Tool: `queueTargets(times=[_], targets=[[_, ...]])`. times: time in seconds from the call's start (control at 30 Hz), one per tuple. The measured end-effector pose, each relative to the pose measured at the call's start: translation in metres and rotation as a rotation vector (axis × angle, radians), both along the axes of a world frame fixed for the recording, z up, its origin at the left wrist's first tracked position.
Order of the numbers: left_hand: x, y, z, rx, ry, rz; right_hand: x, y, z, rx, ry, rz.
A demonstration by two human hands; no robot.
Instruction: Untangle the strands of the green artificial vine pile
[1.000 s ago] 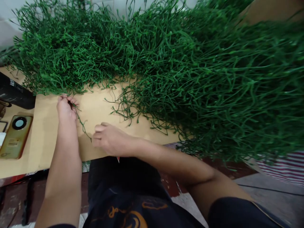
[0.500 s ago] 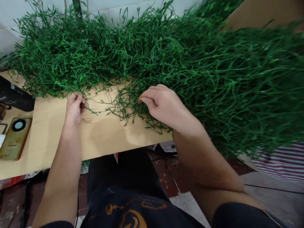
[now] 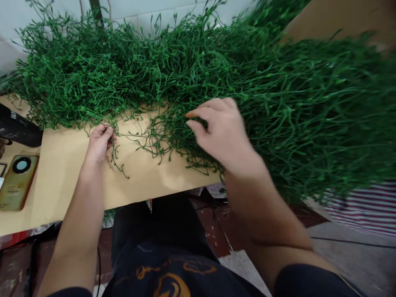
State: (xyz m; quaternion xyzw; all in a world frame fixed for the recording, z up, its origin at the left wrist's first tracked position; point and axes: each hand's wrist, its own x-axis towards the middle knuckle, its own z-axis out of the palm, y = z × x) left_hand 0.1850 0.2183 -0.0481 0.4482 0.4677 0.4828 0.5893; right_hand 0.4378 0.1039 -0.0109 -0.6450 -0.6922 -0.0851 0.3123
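My left hand is closed in a pinch on a few thin green stems with small forked tips; they dangle below the fingers, over the tan board. My right hand is over the edge of a big heap of the same green stems. Its thumb and forefinger are apart, with nothing seen between them, and something orange covers the forefinger's tip. Between the hands a loose tangle of stems spreads on the board. The right hand's other fingers are curled and partly hidden.
A phone lies on the left, below a black cylindrical container. White tiles stand behind the heap. At the right are a brown sheet and striped fabric. My lap is under the board's front edge.
My right thumb and forefinger have parted, and that hand has risen slightly, away from me. The stems in my left hand now hang toward me instead of reaching right.
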Motion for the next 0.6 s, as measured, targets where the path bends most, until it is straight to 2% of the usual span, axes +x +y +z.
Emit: queueTargets(times=[0.13,0.27,0.4,0.6], targets=[[0.002,-0.003,-0.002,0.000,-0.010,-0.067,-0.066,0.031,-0.013,-0.094,0.147,0.260],[0.000,0.000,-0.004,0.034,-0.061,-0.055,-0.110,0.062,-0.027,-0.297,0.320,0.394],[0.002,0.002,-0.004,0.010,-0.072,-0.036,-0.121,0.076,-0.035,-0.433,0.408,0.460],[0.005,0.002,-0.003,0.012,-0.060,-0.037,-0.120,0.071,-0.037,-0.481,0.531,0.324]])
